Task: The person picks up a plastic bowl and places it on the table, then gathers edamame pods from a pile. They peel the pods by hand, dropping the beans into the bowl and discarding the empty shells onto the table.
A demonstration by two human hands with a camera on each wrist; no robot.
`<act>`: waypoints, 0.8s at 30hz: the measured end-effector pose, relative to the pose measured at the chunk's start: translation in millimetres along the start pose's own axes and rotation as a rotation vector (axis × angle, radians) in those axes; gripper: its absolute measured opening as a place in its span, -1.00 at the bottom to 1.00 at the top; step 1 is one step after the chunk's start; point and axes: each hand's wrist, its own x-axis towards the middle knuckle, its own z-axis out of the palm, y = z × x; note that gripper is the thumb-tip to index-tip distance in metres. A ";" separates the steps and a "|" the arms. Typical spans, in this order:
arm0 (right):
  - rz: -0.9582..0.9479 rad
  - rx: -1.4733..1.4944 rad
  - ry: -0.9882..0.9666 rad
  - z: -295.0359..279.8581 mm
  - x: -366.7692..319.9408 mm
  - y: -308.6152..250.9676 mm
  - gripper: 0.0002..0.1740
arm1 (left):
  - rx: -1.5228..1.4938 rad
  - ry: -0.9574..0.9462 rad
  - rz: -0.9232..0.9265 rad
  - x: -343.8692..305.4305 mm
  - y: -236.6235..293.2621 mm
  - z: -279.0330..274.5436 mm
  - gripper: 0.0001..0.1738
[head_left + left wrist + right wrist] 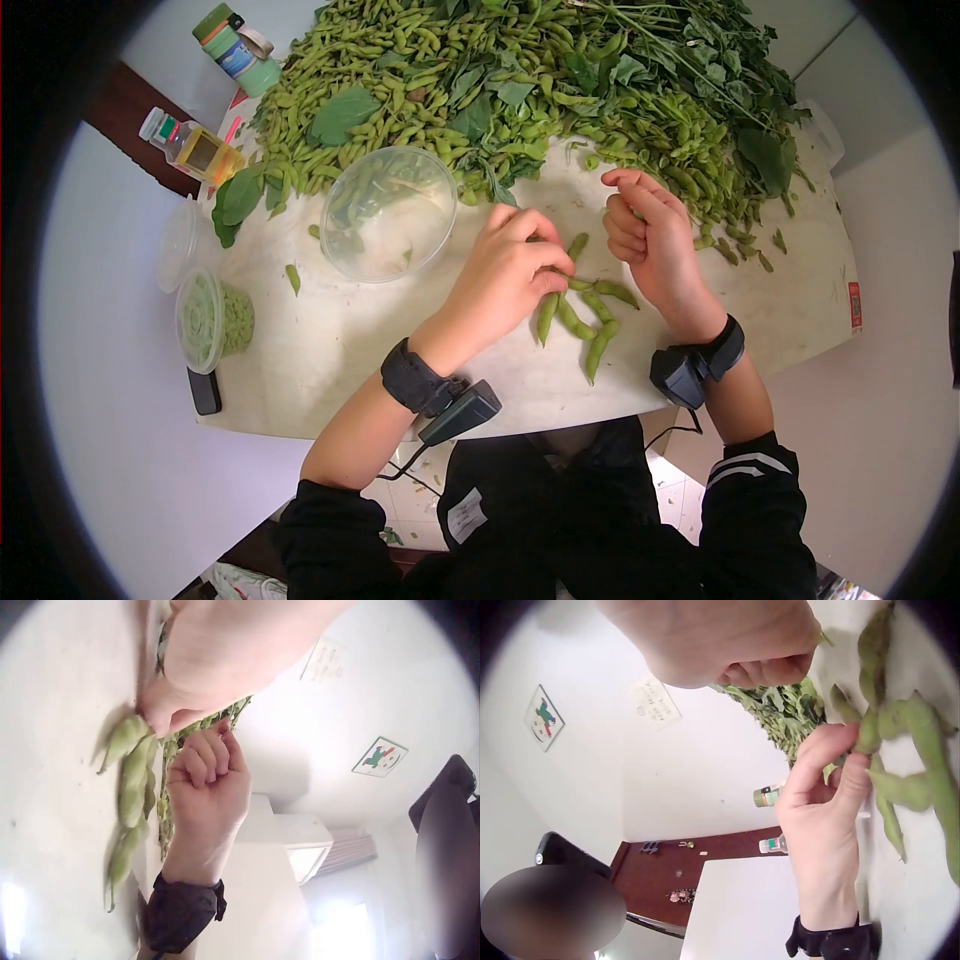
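Several green edamame pods (600, 350) lie in a loose cluster on the pale table, between the two hands. At the cluster's upper left, my left hand (510, 265) pinches a pod (867, 736) between thumb and forefinger; the right wrist view shows both fingertips on it. To the right of these pods, my right hand (655, 235) is raised with its fingers curled into the palm, and nothing shows inside the curl. In the left wrist view, pods (133, 787) stretch along the tabletop below the left fingertips.
A big heap of pods and leaves (420, 90) covers the table's back. A clear plastic bowl (390, 215) stands left of my left hand. Farther left are a tub of shelled beans (237, 318), a lid (178, 245), an oil bottle (195, 150) and a green container (240, 60).
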 end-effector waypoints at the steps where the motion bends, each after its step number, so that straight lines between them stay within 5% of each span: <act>1: -0.001 -0.009 0.007 0.6 -0.3 -0.2 -0.87 | 0.000 0.000 0.000 0.4 0.1 0.2 -0.86; 6: -0.046 -0.052 0.111 7.6 -2.1 -0.3 -0.84 | -0.061 0.215 -0.015 6.2 4.4 -0.8 -0.85; 12: 0.120 -0.166 -0.045 6.1 -3.4 -1.5 -0.80 | -0.222 0.373 -0.067 7.6 10.4 -3.1 -0.80; 15: 0.197 -0.166 -0.097 4.3 -3.9 0.8 -0.59 | -0.204 0.440 -0.008 8.5 5.5 -0.8 -0.79; 17: 0.258 -0.242 -0.228 0.4 -3.7 1.5 -0.42 | -0.184 0.430 0.009 8.8 6.0 -2.1 -0.80; 24: 0.103 -0.539 -0.195 9.0 -9.3 4.0 -0.46 | -0.060 0.408 0.115 10.1 6.2 -6.2 -0.79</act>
